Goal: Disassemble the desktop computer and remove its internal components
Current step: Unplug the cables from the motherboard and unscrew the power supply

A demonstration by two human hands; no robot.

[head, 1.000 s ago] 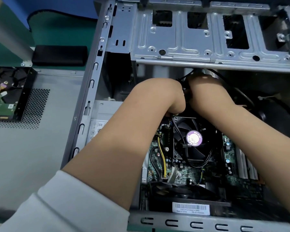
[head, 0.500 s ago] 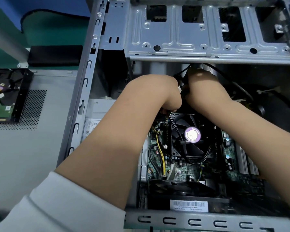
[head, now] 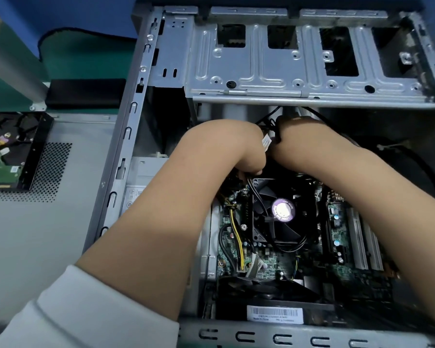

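Note:
The open desktop case (head: 126,156) lies on its side. Inside it are the motherboard (head: 261,262) and a black CPU fan (head: 281,212) with a purple label. My left hand (head: 236,146) reaches in above the fan, its fingers curled down around black cables (head: 255,194). My right hand (head: 304,139) sits right beside it, closed on the same black cable bundle (head: 276,131), which carries a small white tag. Most of the fingers of both hands are hidden behind the backs of the hands.
The metal drive cage (head: 299,69) spans the top of the case just above my hands. A removed hard drive (head: 8,151) lies on the grey side panel (head: 48,234) to the left. A black fan shroud (head: 274,290) sits near the front rail.
Both hands have stayed together at the cable bundle above the fan. Only my view has shifted slightly.

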